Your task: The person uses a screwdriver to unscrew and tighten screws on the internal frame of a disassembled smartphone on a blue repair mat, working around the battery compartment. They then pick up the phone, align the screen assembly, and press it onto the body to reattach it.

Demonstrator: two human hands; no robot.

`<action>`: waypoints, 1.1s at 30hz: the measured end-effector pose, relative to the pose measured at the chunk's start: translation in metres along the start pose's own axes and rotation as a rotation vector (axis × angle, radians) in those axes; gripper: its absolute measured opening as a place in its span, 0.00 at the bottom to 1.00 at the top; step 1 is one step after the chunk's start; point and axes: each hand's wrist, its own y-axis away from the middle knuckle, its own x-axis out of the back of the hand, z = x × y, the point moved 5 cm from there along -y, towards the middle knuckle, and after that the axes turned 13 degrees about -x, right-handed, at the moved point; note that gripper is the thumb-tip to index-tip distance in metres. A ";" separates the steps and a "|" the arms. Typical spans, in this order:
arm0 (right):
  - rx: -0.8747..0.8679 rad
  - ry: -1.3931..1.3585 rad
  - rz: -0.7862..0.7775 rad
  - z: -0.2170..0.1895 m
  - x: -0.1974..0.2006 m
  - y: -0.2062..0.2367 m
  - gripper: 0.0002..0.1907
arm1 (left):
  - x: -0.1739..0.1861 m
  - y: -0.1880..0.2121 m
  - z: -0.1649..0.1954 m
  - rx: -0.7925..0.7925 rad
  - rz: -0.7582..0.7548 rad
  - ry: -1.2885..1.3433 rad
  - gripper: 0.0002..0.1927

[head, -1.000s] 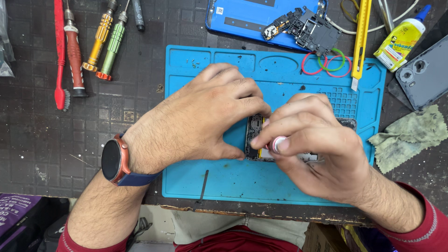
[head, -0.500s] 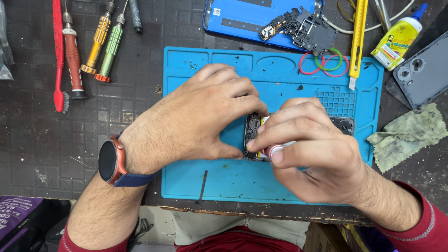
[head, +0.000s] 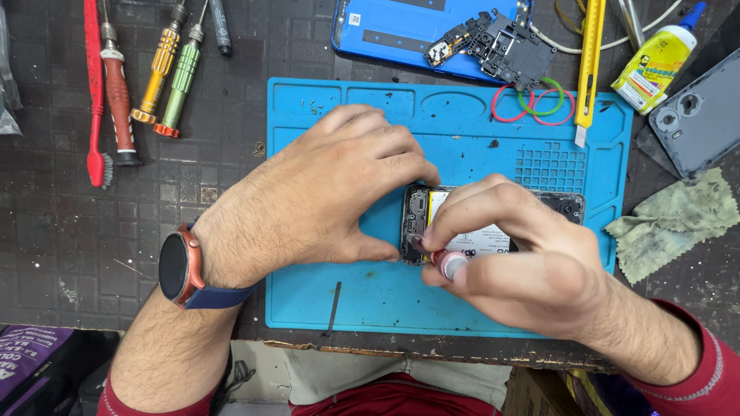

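Left hand (head: 324, 192) pins the opened phone (head: 493, 223), long axis across the blue mat (head: 308, 293), while right hand (head: 524, 262), grip pinched on a small screwdriver (head: 449, 264), works its left end.

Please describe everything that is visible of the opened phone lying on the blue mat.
The opened phone lies flat on the blue mat, back cover off, its long side running left to right. A dark frame shows, with a pale battery in the middle and dark parts at both ends. The left hand steadies its left end. The right hand covers much of it, pressing a small red-tipped tool near its lower left corner.
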 end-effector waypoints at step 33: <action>-0.058 -0.107 0.380 0.026 0.028 0.030 0.28 | 0.052 0.026 -0.012 0.120 0.186 -0.554 0.03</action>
